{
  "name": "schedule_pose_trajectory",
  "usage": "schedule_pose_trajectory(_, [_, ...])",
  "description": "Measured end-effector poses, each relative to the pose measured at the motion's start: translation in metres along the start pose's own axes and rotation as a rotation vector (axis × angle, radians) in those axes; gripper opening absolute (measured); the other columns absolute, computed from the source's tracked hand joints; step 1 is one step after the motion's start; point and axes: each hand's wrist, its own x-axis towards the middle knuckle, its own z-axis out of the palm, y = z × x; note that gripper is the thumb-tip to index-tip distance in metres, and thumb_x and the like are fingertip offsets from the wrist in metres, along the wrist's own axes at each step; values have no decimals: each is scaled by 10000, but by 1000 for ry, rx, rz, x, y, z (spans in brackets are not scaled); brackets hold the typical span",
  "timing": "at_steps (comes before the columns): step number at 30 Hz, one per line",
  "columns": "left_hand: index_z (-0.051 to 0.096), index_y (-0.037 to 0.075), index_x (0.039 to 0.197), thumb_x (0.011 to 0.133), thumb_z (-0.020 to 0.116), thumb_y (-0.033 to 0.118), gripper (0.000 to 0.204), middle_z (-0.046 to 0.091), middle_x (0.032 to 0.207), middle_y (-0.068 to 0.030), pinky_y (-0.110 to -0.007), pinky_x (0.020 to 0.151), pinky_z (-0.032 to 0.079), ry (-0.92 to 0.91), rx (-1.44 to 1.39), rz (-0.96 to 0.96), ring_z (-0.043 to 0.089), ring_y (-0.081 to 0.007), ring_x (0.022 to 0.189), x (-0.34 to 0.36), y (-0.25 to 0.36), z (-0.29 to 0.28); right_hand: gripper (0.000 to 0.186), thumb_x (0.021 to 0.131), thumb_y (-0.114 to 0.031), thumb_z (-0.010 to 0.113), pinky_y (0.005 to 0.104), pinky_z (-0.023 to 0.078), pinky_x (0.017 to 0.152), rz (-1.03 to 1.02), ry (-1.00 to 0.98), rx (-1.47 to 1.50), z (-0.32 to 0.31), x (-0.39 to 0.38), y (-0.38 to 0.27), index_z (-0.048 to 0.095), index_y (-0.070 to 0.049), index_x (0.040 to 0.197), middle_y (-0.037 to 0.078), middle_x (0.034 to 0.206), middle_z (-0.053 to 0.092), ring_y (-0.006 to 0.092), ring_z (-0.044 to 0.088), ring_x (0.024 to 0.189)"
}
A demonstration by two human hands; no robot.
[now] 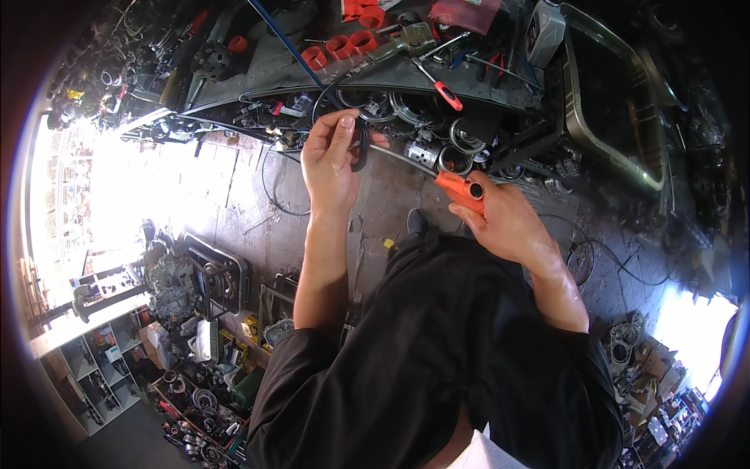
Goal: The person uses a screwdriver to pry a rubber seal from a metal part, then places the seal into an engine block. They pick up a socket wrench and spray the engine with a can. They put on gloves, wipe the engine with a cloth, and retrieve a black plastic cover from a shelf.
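My left hand (pixel 332 164), raised at the centre, has thumb and fingers closed on a black rubbery part (pixel 362 148), partly hidden by the hand. My right hand (pixel 508 223) is wrapped round an orange air blow gun (pixel 457 187) at the centre right. Its long metal nozzle (pixel 406 156) points up and left to the black part in my left hand; whether they touch I cannot tell. A thin black cable (pixel 319 102) loops behind my left hand.
A workbench (pixel 508 90) holds red rings (pixel 338 47), hand tools and a grey bottle (pixel 547 35). Gear parts (pixel 469 133) sit below it. A large metal pan (pixel 652 156) stands right. Hoses (pixel 273 199) lie on the floor, with cluttered shelving (pixel 94 375) lower left.
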Motion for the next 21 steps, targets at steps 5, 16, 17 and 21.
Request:
schedule_pose_trajectory(5, [658,-26,1113,1039,582,141,198,682,852,-85,-314,651,590,18,-92,-50,706,-202,728,2,-4,-2,334,919,-238,722,513,493,664,21,-22,11,0,0,-1,569,6,1088,243,765,660,482,639,784])
schedule_pose_trajectory(16, [659,-26,1153,1082,505,232,308,615,888,-53,-236,500,364,-92,-294,-134,496,-104,598,5,-6,-8,391,911,-253,734,509,499,679,4,-13,44,-6,2,-11,568,20,1136,252,767,659,480,645,780])
schedule_pose_trajectory(17, [656,-27,1157,1085,495,235,316,616,891,-57,-234,496,355,-113,-312,-133,491,-102,598,5,-6,-9,397,910,-254,734,510,498,681,8,-20,46,-6,2,-12,566,20,1144,254,769,658,481,644,782])
schedule_pose_trajectory(21, [628,-28,1196,1092,448,238,338,610,929,-81,-242,511,353,-180,-423,-194,459,-101,587,6,-7,-12,413,907,-259,737,522,494,694,28,-81,33,-4,1,-12,560,14,1162,261,788,659,485,640,797])
